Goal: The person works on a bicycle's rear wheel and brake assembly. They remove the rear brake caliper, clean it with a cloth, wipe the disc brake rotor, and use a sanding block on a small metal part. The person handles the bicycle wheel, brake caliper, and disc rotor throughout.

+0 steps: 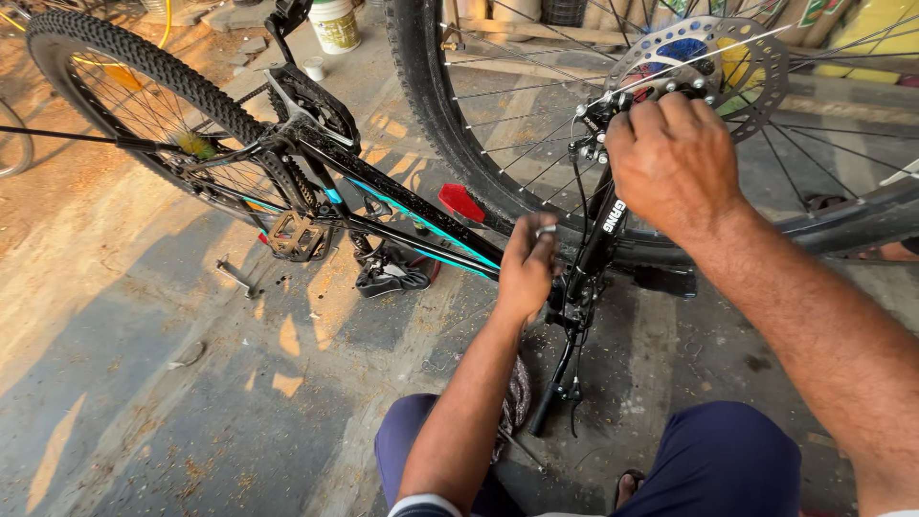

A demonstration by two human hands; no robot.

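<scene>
The bicycle (402, 206) stands upside down on the concrete floor (144, 383), with its black frame running from the upper left toward the middle of the frame. The front wheel (459, 124) is seated in the fork (598, 239) at the upper right, and its disc rotor (704, 57) is in place beside the hub. The rear wheel (124, 86), chain and pedal (292, 235) at the upper left also look mounted. So the wheel seems already fitted, and what is left appears to be fine work at the axle and on the fork; how tight the parts are, I cannot tell.

The right hand (675, 158) comes in from the lower right with the arm stretched out. It is closed around the fork end near the axle, knuckles up. The left hand (528, 263) reaches up from the lower centre, between the knees. Its fingers pinch a small silver part (546, 230) against the fork leg; what kind of part it is stays unclear. A white bucket (335, 24) stands at the top.
</scene>
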